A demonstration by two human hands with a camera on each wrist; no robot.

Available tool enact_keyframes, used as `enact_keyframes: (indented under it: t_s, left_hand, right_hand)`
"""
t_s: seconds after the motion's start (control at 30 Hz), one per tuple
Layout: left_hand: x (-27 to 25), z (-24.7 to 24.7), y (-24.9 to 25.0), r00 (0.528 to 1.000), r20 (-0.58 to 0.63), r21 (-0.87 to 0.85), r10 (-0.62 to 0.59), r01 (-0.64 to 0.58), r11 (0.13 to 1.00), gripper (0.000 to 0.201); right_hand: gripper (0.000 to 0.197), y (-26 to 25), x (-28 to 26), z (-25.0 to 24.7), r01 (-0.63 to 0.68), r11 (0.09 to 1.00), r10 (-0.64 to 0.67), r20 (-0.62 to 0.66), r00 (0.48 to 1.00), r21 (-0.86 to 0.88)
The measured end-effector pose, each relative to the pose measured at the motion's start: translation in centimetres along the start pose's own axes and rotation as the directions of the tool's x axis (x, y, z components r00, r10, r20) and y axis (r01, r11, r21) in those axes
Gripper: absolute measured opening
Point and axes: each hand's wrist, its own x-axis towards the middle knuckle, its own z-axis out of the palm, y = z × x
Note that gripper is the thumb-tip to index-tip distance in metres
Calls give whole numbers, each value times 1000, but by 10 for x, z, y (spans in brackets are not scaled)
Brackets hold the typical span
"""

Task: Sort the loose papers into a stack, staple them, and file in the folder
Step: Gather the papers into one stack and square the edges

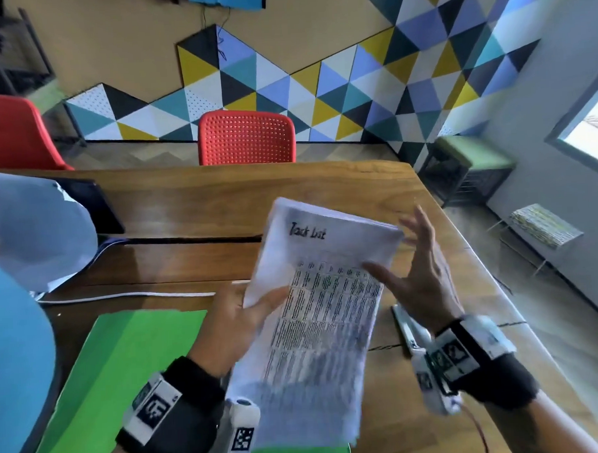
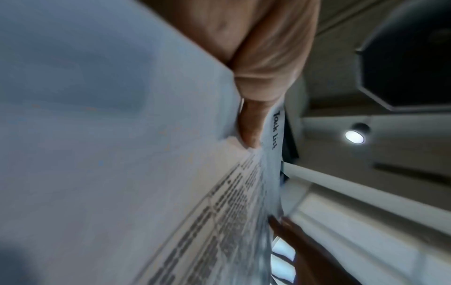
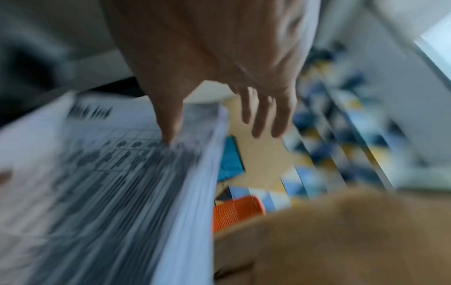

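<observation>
The wooden tabletop (image 1: 221,195) carries everything, and two red chairs (image 1: 245,138) stand at its far side. One green folder (image 1: 119,371) lies flat at the near left, probably parked within reach for the filing step. One stack of papers (image 1: 315,314), headed "Task List", is held tilted above the tabletop between the two hands, apparently so its edges can be squared; how many sheets it holds cannot be counted. The left hand (image 1: 240,318) pinches the stack's left edge, thumb on the printed face, bearing its weight. The right hand (image 1: 420,282) is spread wide, its thumb touching the top sheet and its fingers (image 3: 263,115) fanned past the right edge, seemingly to pat it true. One stapler (image 1: 406,327) lies near right, unused.
</observation>
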Motion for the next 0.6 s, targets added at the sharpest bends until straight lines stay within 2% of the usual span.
enact_keyframes:
  t_s: [0.03, 0.07, 0.1, 0.13, 0.17, 0.2, 0.23, 0.3, 0.4, 0.47, 0.53, 0.6]
  left_hand:
    - [0, -2, -3, 998, -3, -105, -65, 64, 992, 30]
    - [0, -3, -10, 990, 1, -201, -144, 141, 969, 22]
    - [0, -4, -21, 973, 13, -253, -230, 226, 941, 11]
    - [-2, -3, -29, 950, 32, -286, -312, 308, 908, 10]
    - [-4, -3, -46, 921, 57, -307, -386, 384, 871, 21]
    - [-7, 0, -62, 893, 86, -316, -441, 444, 839, 32]
    - [-12, 4, -75, 871, 92, -296, -482, 486, 822, 43]
    - [-22, 13, -99, 828, 65, -244, -557, 554, 796, 66]
    - [-38, 23, -131, 734, 55, -188, -677, 674, 715, 105]
    - [-44, 26, -149, 705, 75, -91, -705, 709, 700, 127]
    - [-45, 26, -158, 710, 55, -29, -702, 704, 709, 119]
    - [-38, 27, -165, 697, -5, -8, -717, 717, 697, 110]
  right_hand:
    - [111, 9, -8, 9, -179, 970, 167, 81, 983, 166]
    - [100, 9, -19, 18, -374, 858, 309, 230, 923, 353]
    - [82, 12, -31, 29, -557, 656, 386, 408, 828, 509]
    - [64, 16, -44, 41, -680, 452, 406, 546, 733, 578]
    - [54, 23, -56, 57, -741, 332, 413, 616, 670, 583]
    - [54, 31, -68, 72, -770, 319, 438, 634, 637, 553]
    - [59, 38, -78, 87, -779, 358, 475, 618, 627, 515]
    - [59, 49, -96, 111, -775, 410, 500, 592, 632, 480]
    - [44, 63, -117, 131, -789, 443, 501, 612, 612, 427]
    - [32, 75, -130, 140, -818, 450, 512, 648, 565, 358]
    - [26, 88, -138, 147, -826, 483, 512, 671, 536, 292]
    - [30, 95, -138, 153, -810, 533, 512, 668, 540, 247]
